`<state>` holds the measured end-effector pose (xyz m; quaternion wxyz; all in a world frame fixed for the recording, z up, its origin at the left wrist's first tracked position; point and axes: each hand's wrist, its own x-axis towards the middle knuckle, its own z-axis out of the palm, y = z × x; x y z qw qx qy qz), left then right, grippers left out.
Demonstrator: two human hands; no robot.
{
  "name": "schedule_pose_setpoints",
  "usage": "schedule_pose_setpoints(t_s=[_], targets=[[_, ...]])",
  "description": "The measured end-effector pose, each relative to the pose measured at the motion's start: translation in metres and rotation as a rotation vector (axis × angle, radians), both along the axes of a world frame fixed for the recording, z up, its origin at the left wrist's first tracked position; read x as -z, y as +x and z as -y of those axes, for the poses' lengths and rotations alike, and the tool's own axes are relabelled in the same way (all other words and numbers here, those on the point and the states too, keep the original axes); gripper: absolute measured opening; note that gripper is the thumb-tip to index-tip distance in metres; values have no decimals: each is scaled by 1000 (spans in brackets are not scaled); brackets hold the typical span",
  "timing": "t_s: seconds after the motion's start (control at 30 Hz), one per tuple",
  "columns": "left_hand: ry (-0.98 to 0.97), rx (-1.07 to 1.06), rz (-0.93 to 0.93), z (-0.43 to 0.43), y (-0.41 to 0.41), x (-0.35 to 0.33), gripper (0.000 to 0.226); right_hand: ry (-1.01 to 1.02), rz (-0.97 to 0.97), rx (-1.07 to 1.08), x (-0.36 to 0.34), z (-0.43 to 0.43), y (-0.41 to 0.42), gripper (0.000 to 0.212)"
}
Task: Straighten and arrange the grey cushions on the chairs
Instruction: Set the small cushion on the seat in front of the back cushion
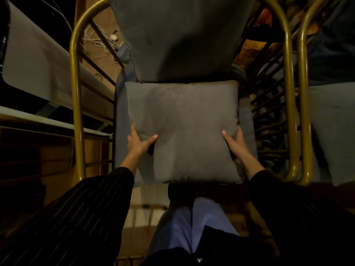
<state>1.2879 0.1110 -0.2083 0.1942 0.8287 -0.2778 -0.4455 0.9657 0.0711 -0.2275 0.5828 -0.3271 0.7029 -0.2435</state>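
No legible text, label, brand, number or sign in this view. Surfaces checked: square grey fabric cushion (180, 131) at centre, larger grey back cushion (178, 39) on the far side, curved brass-coloured metal chair frame (76, 96) on the left, pale flat panel (38, 62) at far left. All are plain; lighting is dim and nothing printed can be made out.

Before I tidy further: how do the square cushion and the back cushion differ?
The square cushion lies flat on the seat, held at both sides by the left hand and right hand; the back cushion leans upright, untouched. The square one looks lighter. Both are grey.
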Motion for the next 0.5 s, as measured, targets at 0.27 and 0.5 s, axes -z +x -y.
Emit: schedule_pose_setpoints(t_s=[0.27,0.5], targets=[[62,328,312,-1,-52,-13,63,73,-219,-41,19,14,13,82],[-111,133,65,-13,3,-5,85,133,107,157,11,5,-20,103]])
